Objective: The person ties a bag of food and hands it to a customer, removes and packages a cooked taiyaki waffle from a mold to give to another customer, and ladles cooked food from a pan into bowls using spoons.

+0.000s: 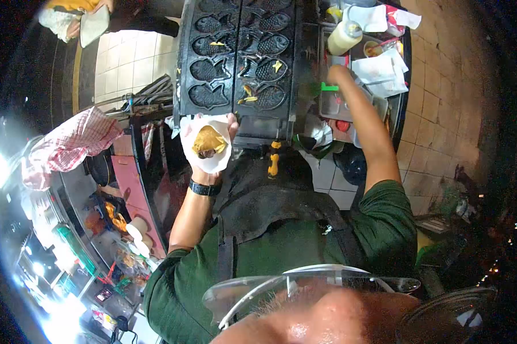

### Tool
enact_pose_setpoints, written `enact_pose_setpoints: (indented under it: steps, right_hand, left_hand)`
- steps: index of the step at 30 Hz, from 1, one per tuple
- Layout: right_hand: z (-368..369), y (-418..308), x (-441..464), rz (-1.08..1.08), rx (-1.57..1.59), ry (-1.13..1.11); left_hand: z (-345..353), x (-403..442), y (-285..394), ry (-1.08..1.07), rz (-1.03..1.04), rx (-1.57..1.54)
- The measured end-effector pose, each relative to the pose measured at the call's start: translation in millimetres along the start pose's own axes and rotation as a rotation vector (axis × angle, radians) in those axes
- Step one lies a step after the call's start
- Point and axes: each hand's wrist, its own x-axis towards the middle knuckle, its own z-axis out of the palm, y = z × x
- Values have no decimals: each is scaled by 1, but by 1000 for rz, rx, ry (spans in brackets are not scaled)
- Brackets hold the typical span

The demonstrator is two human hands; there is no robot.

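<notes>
My left hand (232, 125), with a black watch on the wrist, holds a white paper sleeve (213, 164) in front of the griddle. Inside the paper sits a golden fish-shaped pastry (208, 139) with dark filling showing at its near end. My right hand (339, 74) is closed over the tray at the right, its fingers mostly hidden. A bright green strip (329, 88) shows right beside it; whether the hand grips it is unclear. The black fish-shaped mould griddle (235, 74) lies open, with yellow batter scraps in some moulds.
A squeeze bottle (345, 38) and white paper sleeves (378, 71) are on the right-hand tray. A yellow-and-black handled tool (274, 157) hangs at the griddle's front. A checked cloth (81, 137) drapes at left. Another person's hands (74, 28) hold something pale at upper left.
</notes>
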Motion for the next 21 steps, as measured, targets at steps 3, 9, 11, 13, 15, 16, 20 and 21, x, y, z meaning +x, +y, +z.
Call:
enact_pose_setpoints:
  steps: [3,9,11,13,15,16,20,21]
  right_hand:
    - [19,11,19,26,-100,-32]
    - [-90,-89,-256,54,420,597]
    - [-101,-135,-285,-50,407,640]
    - [-84,-166,-288,-277,383,862]
    - [-91,-194,-291,-165,280,763]
    - [-87,-201,-289,-170,285,800]
    - [-80,-221,-282,-136,212,825]
    - [-78,-224,-281,-134,214,826]
  left_hand:
    - [-11,-6,20,-59,-23,-37]
    - [-29,-9,58,4,67,19]
    - [-28,-11,63,22,100,14]
    - [-33,-11,71,-13,46,1]
    - [-40,-6,82,18,-4,25]
    - [-38,-8,83,-4,-36,-7]
    - [-32,-11,85,-4,42,117]
    - [-30,-13,86,-4,41,119]
